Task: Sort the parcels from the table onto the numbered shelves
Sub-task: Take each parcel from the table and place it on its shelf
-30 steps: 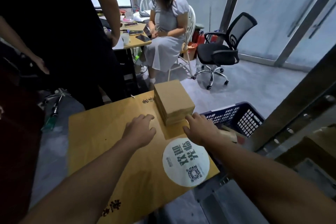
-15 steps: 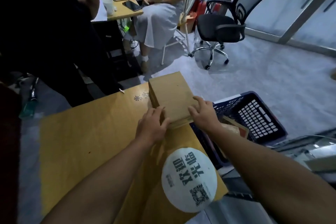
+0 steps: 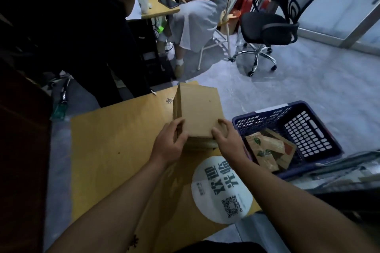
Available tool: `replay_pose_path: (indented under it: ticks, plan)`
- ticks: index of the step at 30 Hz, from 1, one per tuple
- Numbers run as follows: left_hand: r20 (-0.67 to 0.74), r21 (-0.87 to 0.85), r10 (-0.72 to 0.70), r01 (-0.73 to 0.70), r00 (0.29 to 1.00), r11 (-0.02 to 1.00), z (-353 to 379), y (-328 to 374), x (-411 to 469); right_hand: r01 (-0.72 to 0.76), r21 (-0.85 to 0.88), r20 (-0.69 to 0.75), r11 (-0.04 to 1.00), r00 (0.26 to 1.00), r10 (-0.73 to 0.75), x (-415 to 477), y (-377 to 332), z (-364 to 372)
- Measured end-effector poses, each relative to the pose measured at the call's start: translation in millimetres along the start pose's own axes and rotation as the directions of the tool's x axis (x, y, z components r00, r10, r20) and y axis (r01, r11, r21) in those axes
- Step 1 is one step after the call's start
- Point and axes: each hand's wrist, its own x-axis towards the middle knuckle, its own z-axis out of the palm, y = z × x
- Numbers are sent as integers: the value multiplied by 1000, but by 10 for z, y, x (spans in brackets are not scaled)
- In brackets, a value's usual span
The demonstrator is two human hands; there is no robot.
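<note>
A stack of plain brown cardboard parcels [image 3: 198, 111] stands on the yellow-brown table [image 3: 115, 150] near its far right edge. My left hand [image 3: 169, 142] grips the stack's near left corner, thumb on top and fingers down the side. My right hand [image 3: 227, 138] holds the near right corner with curled fingers. The top part of the stack is tilted up off the lower parcels at the near end. A round white sticker with a QR code [image 3: 221, 190] lies on the table just before my wrists.
A dark blue plastic basket [image 3: 308, 127] with several printed packets sits on the floor right of the table. A person in black stands at the far left, another sits on a white chair behind. A black office chair [image 3: 271, 24] stands on grey floor.
My hands went from hovering near the stack to gripping its near corners, and its top part has lifted. The camera has tilted further down.
</note>
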Motion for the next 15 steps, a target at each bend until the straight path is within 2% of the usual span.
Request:
replay_pose_path:
  ticks: [5, 10, 13, 15]
  plan:
    - [-68, -45, 13, -16, 998, 999, -185, 6, -545, -39, 215, 80, 976, 997, 22, -602, 194, 135]
    - [-80, 114, 28, -19, 996, 993, -190, -145, -949, -143, 318, 180, 937, 980, 89, -1049, 445, 178]
    - [-112, 93, -79, 90, 991, 992, -187, -215, -1072, -187, 402, 208, 896, 972, 110, -1195, 494, 161]
    - [-57, 59, -164, 167, 985, 984, -170, -250, -1119, -227, 403, 238, 887, 961, 138, -1253, 501, 110]
